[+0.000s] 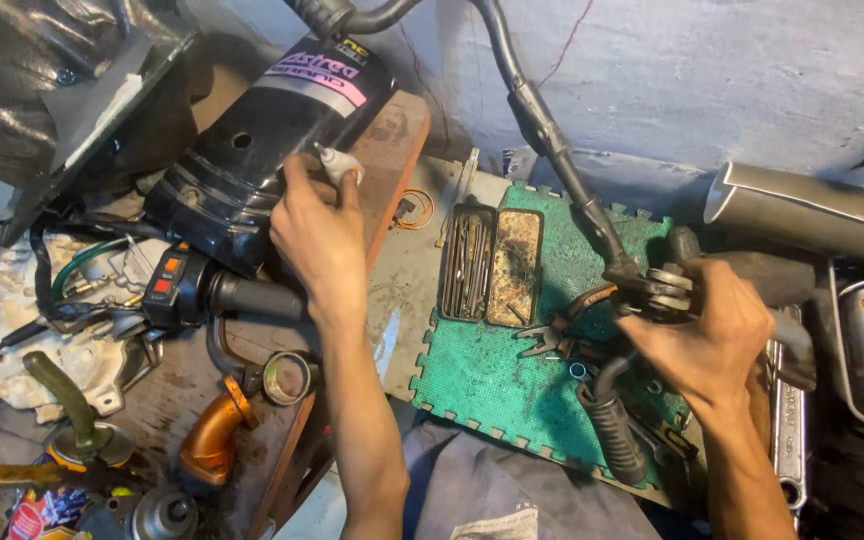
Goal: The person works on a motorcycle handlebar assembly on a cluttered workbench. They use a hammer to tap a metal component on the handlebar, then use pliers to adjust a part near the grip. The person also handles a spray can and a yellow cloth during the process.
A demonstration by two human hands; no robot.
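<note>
Forearms reach up: right hand (714,335) clamps the heavy, greasy clutch (660,290) at 3 o'clock; left hand (320,232) pinches a light white tube (340,162), fingers closed.

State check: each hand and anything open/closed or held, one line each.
left hand: holding a small white part against the black cover
right hand: gripped around a black control assembly
tin: open, bits lying in one half
pliers: lying on the green mat, not held
</note>
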